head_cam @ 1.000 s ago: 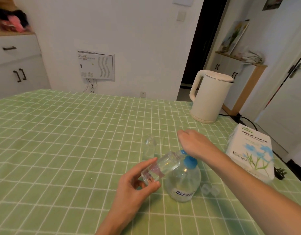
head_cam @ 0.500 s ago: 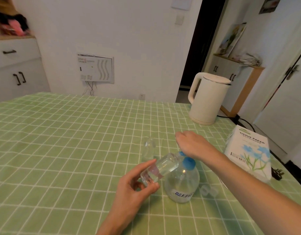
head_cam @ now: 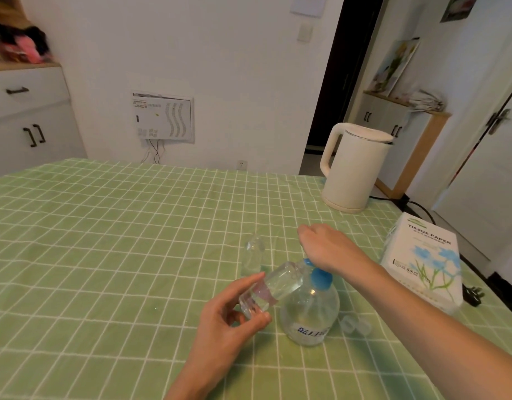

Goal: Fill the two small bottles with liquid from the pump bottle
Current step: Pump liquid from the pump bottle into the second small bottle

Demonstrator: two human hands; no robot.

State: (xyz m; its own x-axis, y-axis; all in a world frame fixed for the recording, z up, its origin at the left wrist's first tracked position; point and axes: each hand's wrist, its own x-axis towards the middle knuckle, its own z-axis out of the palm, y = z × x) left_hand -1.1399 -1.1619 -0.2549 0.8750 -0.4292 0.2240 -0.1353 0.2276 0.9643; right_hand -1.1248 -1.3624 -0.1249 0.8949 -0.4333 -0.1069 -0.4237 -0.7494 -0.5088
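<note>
Little has changed over the last second. The left hand (head_cam: 228, 321) is still clamped, thumb and fingertips, on the base of one small bottle (head_cam: 273, 287), which is held tilted with its mouth against the blue pump head (head_cam: 321, 277) of the pump bottle (head_cam: 309, 316). The right hand (head_cam: 327, 249) remains laid over that pump head. Its fingers are bent away out of sight, so it cannot be told whether its grip is closed on the head. No rise of liquid in the held bottle can be made out, as the level is hard to read through the clear plastic.

This steadiness is judged to mean that pumping into the first bottle is under way, not finished. The second small bottle (head_cam: 253, 254) stands upright just behind and left of the pump bottle, untouched and apparently empty — that fill is judged still to come. A clear cap (head_cam: 355, 324) lies just right of the pump bottle on the green checked surface (head_cam: 104, 255).
</note>
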